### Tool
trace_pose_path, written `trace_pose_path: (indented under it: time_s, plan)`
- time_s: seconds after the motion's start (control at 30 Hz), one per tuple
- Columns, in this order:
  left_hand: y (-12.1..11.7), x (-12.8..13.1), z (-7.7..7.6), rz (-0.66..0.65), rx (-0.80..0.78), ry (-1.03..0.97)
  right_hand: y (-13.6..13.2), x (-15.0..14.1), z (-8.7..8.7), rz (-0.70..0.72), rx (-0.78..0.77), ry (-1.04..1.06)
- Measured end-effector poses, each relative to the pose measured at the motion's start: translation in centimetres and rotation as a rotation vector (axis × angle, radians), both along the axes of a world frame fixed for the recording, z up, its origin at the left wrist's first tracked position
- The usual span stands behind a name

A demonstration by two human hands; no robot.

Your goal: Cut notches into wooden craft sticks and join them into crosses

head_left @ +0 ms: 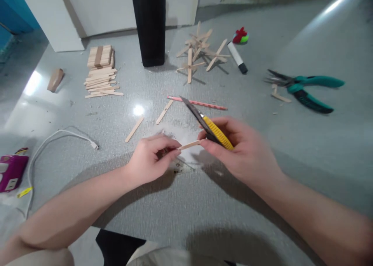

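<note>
Between my two hands a wooden craft stick (pixel 190 145) is held up over the grey table. My left hand (pixel 153 155) pinches its left end between thumb and fingertips. The thumb and fingertips of my right hand (pixel 244 145) touch the stick's right end. That same hand also grips a yellow utility knife (pixel 218 132), its dark blade extended and pointing up and to the left. Just beyond lie a notched craft stick (pixel 164 112), a plain craft stick (pixel 134 129) and a pink pencil (pixel 204 104).
Behind stand a black phone (pixel 150 27) and a pile of crossed sticks (pixel 199 46). Stacked sticks (pixel 100 73) lie at left, near a white cable (pixel 62 131) and purple adapter (pixel 13 172). Teal pliers (pixel 303 85) and a white marker (pixel 237 57) are at right.
</note>
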State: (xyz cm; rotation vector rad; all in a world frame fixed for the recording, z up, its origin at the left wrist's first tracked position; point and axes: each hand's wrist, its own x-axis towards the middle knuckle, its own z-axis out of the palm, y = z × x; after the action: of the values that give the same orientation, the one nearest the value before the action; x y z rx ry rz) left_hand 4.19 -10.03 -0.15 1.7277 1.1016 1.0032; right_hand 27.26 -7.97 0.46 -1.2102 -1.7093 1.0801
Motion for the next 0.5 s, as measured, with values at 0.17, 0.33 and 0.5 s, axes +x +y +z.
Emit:
trace_pose_path:
  time_s: [0.17,0.33,0.5]
  plan:
    - [0.7,-1.7,-0.9,0.306,0.023,-0.051,1.9,1.6,-1.5,-0.038,0.362,-0.539]
    - [2.4,-3.6,-2.3,0.49,0.027,-0.145,2.8,2.4,-2.8,-0.058,0.463,-0.694]
    - [2.8,-3.1,-2.8,0.371,-0.043,-0.156,2.7,2.4,-3.2,-0.054,0.534,-0.718]
